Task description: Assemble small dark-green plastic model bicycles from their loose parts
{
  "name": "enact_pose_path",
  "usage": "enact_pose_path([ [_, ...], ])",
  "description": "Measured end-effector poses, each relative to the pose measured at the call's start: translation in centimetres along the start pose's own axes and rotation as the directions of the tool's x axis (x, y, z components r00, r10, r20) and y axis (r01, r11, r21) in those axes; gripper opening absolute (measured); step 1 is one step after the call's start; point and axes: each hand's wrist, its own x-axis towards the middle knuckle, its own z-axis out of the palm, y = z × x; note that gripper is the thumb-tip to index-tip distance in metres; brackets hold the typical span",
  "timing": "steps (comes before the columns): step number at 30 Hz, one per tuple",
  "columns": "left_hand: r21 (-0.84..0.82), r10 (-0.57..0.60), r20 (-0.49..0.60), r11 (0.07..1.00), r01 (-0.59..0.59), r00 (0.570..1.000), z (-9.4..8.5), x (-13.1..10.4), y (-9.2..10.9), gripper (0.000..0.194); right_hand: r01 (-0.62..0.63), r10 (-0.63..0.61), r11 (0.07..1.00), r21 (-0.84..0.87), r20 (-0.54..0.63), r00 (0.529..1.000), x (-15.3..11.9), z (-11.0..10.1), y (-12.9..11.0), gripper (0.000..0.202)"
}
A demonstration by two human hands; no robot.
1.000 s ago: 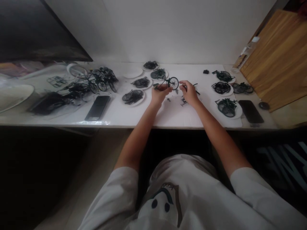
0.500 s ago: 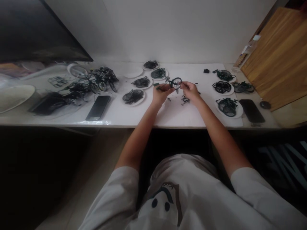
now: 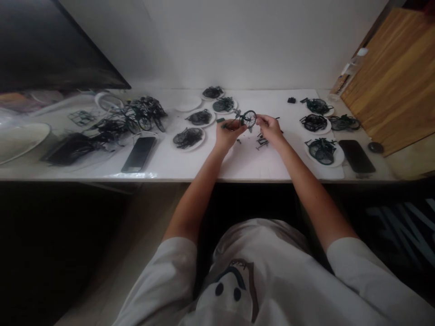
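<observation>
Currently two hands [image 3: 225, 136] [image 3: 271, 128], one wheel [image 3: 249, 118] (seven laden plates [image 3: 339, 157]).

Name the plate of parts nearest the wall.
The plate of dark parts at the back of the group on the left; every other laden plate, on either side, sits farther from the wall.

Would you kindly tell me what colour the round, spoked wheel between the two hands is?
The round, spoked wheel looks black; it shows best in the head view.
</observation>
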Motion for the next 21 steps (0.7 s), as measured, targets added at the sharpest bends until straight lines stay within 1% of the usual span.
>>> enact_pose_path([
  [3, -0.011, -0.018, -0.009, 1.000, 0.018, 1.000, 0.0, 0.0, 0.2, 0.027, 0.104, -0.115, 0.991, -0.082, -0.138, 0.984, 0.0, -0.2, -0.2, 0.076],
  [5, -0.007, -0.023, -0.011, 1.000, 0.023, 1.000, 0.0, 0.0, 0.2, 0.027, 0.153, -0.172, 0.981, -0.120, -0.165, 0.971, -0.2, -0.3, -0.5, 0.067],
  [7, 0.003, -0.026, -0.015, 1.000, 0.026, 1.000, 0.0, 0.0, 0.3, 0.026, 0.166, -0.186, 0.978, -0.125, -0.169, 0.968, -0.5, -0.3, -1.0, 0.058],
  [10, 0.018, -0.019, -0.027, 1.000, 0.020, 0.999, 0.0, -0.1, 0.4, 0.026, 0.152, -0.167, 0.982, -0.110, -0.150, 0.974, -1.0, 0.0, -2.0, 0.044],
  [13, 0.027, -0.008, -0.032, 1.000, 0.009, 0.999, 0.1, -0.2, 0.5, 0.025, 0.103, -0.113, 0.991, -0.088, -0.112, 0.987, -1.5, 0.3, -3.1, 0.032],
  [17, 0.050, -0.016, -0.046, 0.999, 0.018, 0.999, 0.2, -0.2, 0.7, 0.022, 0.045, -0.049, 0.998, -0.042, -0.097, 0.994, -1.8, 0.5, -4.0, 0.032],
  [21, 0.062, -0.020, -0.036, 0.998, 0.022, 0.999, 0.2, -0.3, 1.0, 0.020, 0.040, -0.041, 0.999, -0.020, -0.086, 0.995, -1.8, 0.6, -4.2, 0.034],
])
